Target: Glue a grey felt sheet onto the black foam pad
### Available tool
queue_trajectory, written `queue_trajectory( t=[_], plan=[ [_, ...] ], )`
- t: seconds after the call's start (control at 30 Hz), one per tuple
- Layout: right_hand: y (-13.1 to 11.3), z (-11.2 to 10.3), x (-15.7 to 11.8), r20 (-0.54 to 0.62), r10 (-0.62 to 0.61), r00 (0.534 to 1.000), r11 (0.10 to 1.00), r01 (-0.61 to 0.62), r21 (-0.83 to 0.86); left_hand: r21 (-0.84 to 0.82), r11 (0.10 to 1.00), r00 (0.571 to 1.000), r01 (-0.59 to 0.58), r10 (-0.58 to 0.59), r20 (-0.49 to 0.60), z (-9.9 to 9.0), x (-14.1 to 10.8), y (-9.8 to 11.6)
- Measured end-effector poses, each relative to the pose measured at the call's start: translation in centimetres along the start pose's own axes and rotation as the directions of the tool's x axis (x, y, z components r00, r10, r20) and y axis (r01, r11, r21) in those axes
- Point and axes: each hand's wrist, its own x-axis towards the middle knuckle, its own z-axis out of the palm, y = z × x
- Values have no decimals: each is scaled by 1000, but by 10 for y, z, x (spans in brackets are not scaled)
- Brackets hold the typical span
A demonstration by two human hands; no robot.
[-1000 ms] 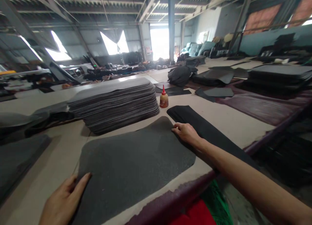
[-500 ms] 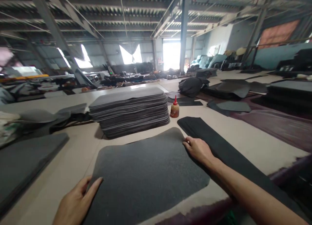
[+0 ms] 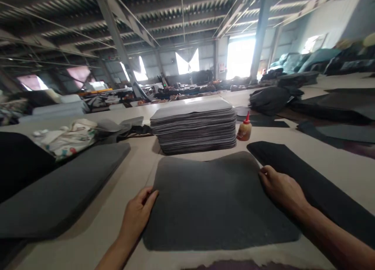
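A dark grey sheet (image 3: pixel 216 203) with rounded corners lies in front of me, its far edge slightly lifted and bent. My left hand (image 3: pixel 139 209) pinches its left edge, thumb on top. On the opposite side, my right hand (image 3: pixel 281 186) grips the right edge near the far corner, fingertips partly hidden. Just beyond the sheet stands a tall stack of similar grey sheets (image 3: pixel 193 127). A squeeze bottle (image 3: pixel 244 129) with a red nozzle and brownish contents sits to the right of that stack. A long black folded strip (image 3: pixel 310 180) lies beside my right hand.
Another pile of dark sheets (image 3: pixel 67 188) rests at the left, with a patterned cloth (image 3: pixel 72 137) behind it. Dark pieces (image 3: pixel 336 106) and a bundled dark cloth (image 3: pixel 269 100) lie at the back right. Everything rests on a pale table (image 3: pixel 111 219).
My view has turned left, so things appear further right. The sheet now lies squarer to me, its near edge in view. Both hands still hold its sides.
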Motion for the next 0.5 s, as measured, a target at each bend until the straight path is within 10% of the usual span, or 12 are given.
queue_trajectory(
  t=[0.5],
  plan=[
    [-3, 0, -4, -37, 9, 999, 999, -11, -33, 393, 919, 998, 42, -56, 23, 7, 4, 7]
  ],
)
